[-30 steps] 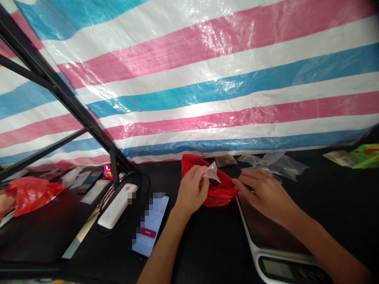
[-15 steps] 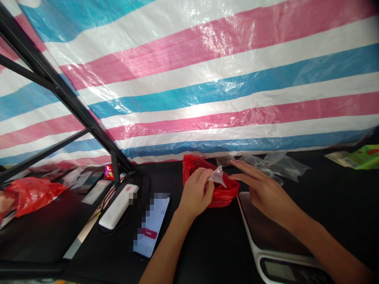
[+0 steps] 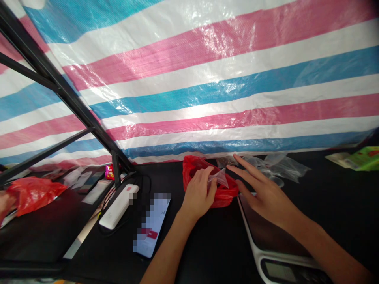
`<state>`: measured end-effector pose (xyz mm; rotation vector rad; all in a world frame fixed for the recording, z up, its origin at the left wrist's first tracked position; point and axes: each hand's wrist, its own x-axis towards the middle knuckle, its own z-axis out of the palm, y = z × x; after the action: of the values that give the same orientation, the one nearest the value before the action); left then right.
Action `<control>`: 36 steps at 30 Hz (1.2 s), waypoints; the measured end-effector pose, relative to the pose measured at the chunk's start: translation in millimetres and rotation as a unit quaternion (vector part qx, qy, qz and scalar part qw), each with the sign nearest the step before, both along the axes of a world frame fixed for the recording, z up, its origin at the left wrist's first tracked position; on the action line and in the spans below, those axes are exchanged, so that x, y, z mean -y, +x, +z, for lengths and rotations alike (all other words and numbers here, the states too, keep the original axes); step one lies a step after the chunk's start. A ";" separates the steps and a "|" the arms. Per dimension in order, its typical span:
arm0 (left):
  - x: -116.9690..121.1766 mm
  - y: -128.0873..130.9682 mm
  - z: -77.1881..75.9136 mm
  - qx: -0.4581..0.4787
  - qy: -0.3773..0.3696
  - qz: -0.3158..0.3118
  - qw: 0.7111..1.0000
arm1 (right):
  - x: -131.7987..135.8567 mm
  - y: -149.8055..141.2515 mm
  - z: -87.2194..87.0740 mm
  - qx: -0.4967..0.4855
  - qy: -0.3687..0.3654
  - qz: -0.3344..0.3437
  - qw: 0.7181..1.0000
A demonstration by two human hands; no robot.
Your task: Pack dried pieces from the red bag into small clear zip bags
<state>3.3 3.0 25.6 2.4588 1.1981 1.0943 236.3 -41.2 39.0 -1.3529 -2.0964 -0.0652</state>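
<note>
My left hand (image 3: 199,194) is over a red plastic bag (image 3: 220,200) that lies open on the black table. A small clear plastic bag (image 3: 220,178) sticks out from between its thumb and fingers. My right hand (image 3: 260,189) hovers to the right of the red bag with its fingers spread and nothing in them. Below it is a digital scale (image 3: 275,232) with a dark top and a display at the near side. What lies inside the red bag is mostly hidden by my left hand and the clear bag.
Several clear bags (image 3: 284,165) lie behind my right hand, and a green packet (image 3: 365,158) at far right. A phone (image 3: 154,225) and a white power strip (image 3: 119,207) lie left. Beyond the black frame (image 3: 59,86), another person's hand (image 3: 5,205) touches a red bag (image 3: 37,194).
My left hand has lowered slightly with the clear bag, and its fingers are straighter. My right hand has spread its fingers wider and raised them a little.
</note>
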 end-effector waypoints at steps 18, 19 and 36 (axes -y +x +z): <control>-3.6 -2.2 -3.1 0.008 0.001 0.009 1.000 | -2.3 5.8 2.5 0.028 0.021 -0.036 0.999; -3.9 -2.5 -2.6 0.007 0.000 0.010 1.000 | -3.8 7.1 0.2 0.028 0.027 -0.027 0.999; 6.4 5.0 2.2 -0.014 0.023 -0.075 0.997 | 2.7 -0.8 4.6 -0.032 -0.002 0.067 0.997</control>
<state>8.3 -3.4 27.8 2.5583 0.9865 1.0616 235.5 -43.9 43.6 -1.1979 -2.1289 0.0385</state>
